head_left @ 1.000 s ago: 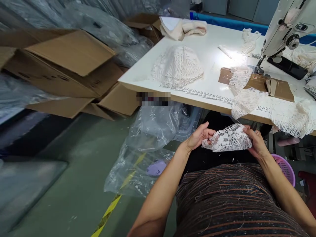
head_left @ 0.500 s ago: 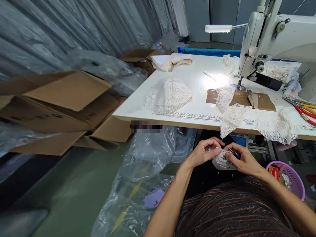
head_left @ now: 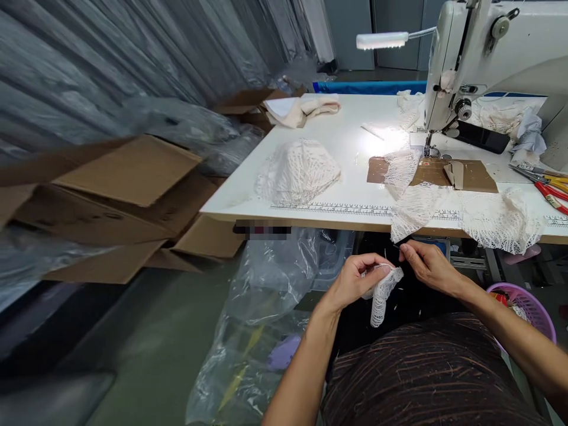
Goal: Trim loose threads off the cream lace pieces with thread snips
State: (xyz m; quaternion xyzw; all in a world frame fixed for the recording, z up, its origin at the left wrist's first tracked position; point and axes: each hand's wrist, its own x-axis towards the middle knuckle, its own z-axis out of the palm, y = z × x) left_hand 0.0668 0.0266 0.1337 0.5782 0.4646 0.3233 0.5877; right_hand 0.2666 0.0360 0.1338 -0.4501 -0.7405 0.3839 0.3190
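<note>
My left hand is closed, thumb and fingers pinching a small piece of white lace that hangs down over my lap. To its right, a little apart from the lace, my right hand is closed with thumb and forefinger pressed together. Whatever those fingertips hold is too small or hidden to make out. Just above both hands, a white lace strip droops over the table's front edge and runs back toward the sewing machine.
On the white table lie a stack of lace pieces, more lace, a dark phone and red-handled pliers. A purple basket stands at lower right. Cardboard boxes and plastic sheeting are on the left.
My right hand has come off the lace and moved up and right. The small dark-and-blue tool seen at it is no longer visible. The lace now hangs from my left hand alone.
</note>
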